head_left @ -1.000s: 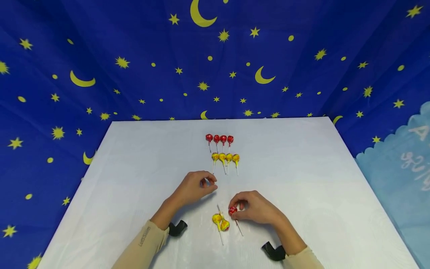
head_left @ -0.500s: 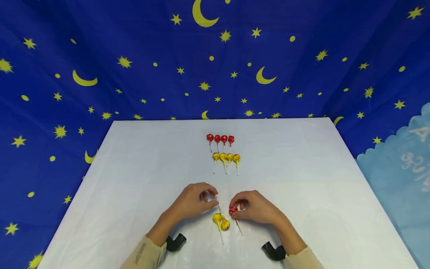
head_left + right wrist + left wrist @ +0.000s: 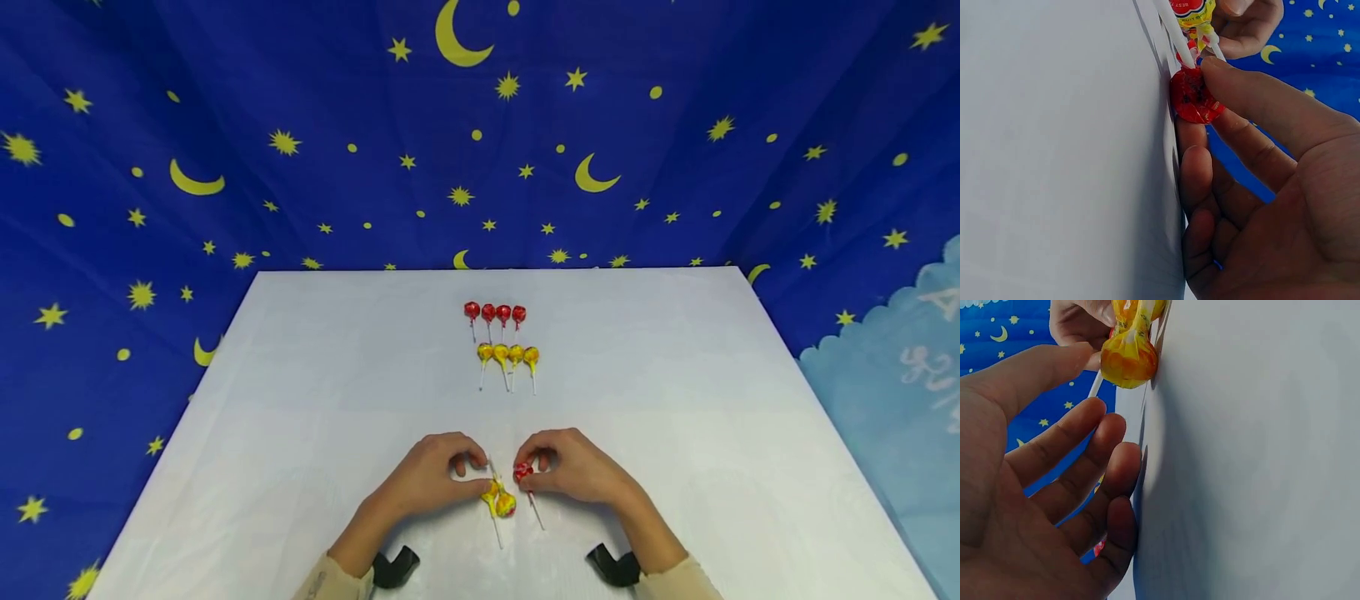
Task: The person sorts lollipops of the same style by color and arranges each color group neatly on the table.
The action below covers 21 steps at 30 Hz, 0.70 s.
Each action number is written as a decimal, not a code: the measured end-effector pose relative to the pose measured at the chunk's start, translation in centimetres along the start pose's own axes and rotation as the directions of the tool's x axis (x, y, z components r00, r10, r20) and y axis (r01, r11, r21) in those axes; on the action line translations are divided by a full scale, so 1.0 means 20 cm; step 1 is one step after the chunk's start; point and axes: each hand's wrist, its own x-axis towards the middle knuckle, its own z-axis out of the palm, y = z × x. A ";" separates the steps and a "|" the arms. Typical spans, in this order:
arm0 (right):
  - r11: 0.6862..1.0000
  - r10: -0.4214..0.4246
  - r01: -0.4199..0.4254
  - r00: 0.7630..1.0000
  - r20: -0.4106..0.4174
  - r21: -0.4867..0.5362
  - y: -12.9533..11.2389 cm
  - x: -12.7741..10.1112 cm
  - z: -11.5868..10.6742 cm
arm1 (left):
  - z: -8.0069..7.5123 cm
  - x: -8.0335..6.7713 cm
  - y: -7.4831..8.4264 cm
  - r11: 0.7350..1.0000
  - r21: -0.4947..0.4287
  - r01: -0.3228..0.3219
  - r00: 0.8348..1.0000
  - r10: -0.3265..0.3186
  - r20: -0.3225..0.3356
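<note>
Currently the right hand [image 3: 573,468] pinches a red lollipop [image 3: 522,472] at its thumb tip. Left of it, the left hand [image 3: 435,475] keeps thumb and fingers apart, thumb tip right at a yellow lollipop [image 3: 491,502], contact unclear; another yellow one [image 3: 506,505] lies between both hands.

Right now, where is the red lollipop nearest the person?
In the head view, the red lollipop is low and just right of centre, pinched by the right hand, on the right of the two nearer yellow lollipops.
</note>
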 end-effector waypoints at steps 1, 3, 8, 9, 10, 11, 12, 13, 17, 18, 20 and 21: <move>1.000 0.002 -0.002 1.000 0.000 0.002 0.00 0.00 0.00 | 0.00 0.00 0.00 1.000 0.005 0.002 1.000 -0.002 0.007; 1.000 0.004 -0.004 1.000 0.000 0.005 0.00 0.00 0.01 | 0.01 -0.01 -0.01 1.000 0.015 0.010 1.000 -0.011 0.020; 1.000 0.017 -0.017 1.000 -0.002 -0.005 -0.01 -0.01 0.02 | 0.02 -0.02 -0.01 0.999 0.040 -0.001 0.999 -0.001 0.047; 1.000 0.018 -0.018 1.000 -0.002 -0.007 -0.01 -0.01 0.01 | 0.03 -0.02 -0.01 0.999 0.046 -0.013 0.999 0.010 0.047; 1.000 0.017 -0.017 1.000 -0.002 -0.010 -0.01 -0.01 0.01 | 0.03 -0.02 -0.01 0.998 0.056 -0.022 0.999 0.020 0.044; 1.000 0.016 -0.016 1.000 -0.002 -0.014 -0.01 -0.01 0.01 | 0.03 -0.02 -0.01 0.997 0.065 -0.031 0.999 0.029 0.041; 1.000 0.015 -0.015 1.000 0.000 -0.015 -0.01 -0.01 0.01 | 0.03 -0.02 -0.01 0.997 0.074 -0.039 0.999 0.036 0.037; 1.000 0.014 -0.014 1.000 0.002 -0.017 -0.01 0.00 0.01 | 0.03 -0.02 -0.01 0.996 0.079 -0.045 0.999 0.042 0.035; 1.000 0.014 -0.014 1.000 0.008 -0.021 -0.02 0.00 0.01 | 0.04 -0.02 -0.01 0.995 0.083 -0.057 0.998 0.056 0.024; 1.000 0.016 -0.016 1.000 0.007 -0.023 -0.02 0.00 0.00 | 0.04 -0.02 -0.01 0.995 0.081 -0.058 0.998 0.056 0.024; 0.999 0.018 -0.018 1.000 0.003 -0.028 -0.02 0.00 0.00 | 0.04 -0.01 0.00 0.995 0.077 -0.059 0.998 0.057 0.026; 0.999 0.020 -0.020 1.000 -0.001 -0.032 -0.02 0.00 0.00 | 0.04 -0.01 0.00 0.995 0.076 -0.058 0.998 0.056 0.028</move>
